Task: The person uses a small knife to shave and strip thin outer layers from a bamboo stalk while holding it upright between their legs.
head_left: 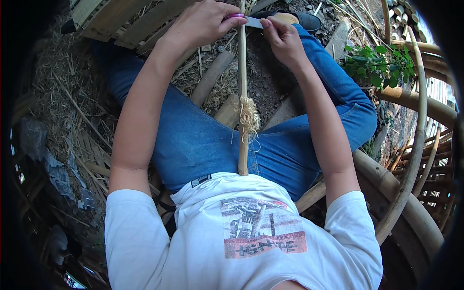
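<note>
Two hands worked over dirt ground (268, 79) covered with dry straw (63, 96) and wood bits, outdoors, with bamboo poles (411, 145) curving on the right and a green plant (374, 63) near them. A long bamboo stick (242, 87) stood between the person's knees in blue jeans (203, 140), with curly shavings (249, 116) hanging on it. The left hand (203, 21) was closed tight on a knife's pink handle (235, 16). The right hand (282, 38) pinched the grey blade (253, 22), which lay across the stick's top. The white shirt (241, 232) had a red and grey picture.
</note>
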Demonstrator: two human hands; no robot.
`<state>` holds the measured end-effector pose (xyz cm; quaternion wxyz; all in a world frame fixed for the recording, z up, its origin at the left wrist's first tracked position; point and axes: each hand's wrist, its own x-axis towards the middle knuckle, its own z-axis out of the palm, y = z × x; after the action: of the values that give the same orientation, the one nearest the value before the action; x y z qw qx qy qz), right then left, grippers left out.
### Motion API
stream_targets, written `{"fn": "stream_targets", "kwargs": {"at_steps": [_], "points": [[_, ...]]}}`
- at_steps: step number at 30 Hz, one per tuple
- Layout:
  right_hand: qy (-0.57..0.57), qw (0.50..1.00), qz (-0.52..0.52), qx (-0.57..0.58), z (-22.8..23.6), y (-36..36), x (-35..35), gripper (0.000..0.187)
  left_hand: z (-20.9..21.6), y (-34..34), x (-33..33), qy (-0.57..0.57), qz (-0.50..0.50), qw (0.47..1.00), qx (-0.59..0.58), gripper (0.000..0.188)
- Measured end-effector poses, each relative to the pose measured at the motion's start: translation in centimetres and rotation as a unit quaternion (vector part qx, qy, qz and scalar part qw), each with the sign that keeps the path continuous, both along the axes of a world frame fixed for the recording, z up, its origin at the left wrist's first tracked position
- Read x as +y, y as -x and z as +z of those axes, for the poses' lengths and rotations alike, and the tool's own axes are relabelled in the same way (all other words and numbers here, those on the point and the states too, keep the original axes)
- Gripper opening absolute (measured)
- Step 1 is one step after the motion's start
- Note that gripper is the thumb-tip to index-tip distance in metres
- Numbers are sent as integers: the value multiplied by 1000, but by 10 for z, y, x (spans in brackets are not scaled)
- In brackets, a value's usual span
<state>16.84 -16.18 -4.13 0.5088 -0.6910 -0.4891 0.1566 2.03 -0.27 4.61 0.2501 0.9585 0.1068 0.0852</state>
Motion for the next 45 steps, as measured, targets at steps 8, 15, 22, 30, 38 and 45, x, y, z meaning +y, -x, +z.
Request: {"fn": "stream_targets", "kwargs": {"at_steps": [8, 15, 22, 30, 38, 45], "points": [[17, 1000, 8, 10, 4, 11, -13, 31, -25, 7, 4, 10, -53, 999, -11, 23], [20, 1000, -1, 23, 6, 17, -17, 30, -26, 7, 4, -4, -54, 998, -40, 25], [27, 1000, -9, 5, 8, 17, -18, 29, -27, 7, 4, -9, -44, 999, -18, 26], [71, 997, 3, 20, 16, 11, -17, 30, -30, 7, 6, 36, -39, 998, 15, 29], [93, 994, 8, 63, 29, 52, -43, 31, -38, 41, -15, 144, -80, 986, -5, 28], [141, 989, -6, 44, 43, 80, -54, 28, -40, 70, -34, 169, -46, 984, -8, 27]]}}
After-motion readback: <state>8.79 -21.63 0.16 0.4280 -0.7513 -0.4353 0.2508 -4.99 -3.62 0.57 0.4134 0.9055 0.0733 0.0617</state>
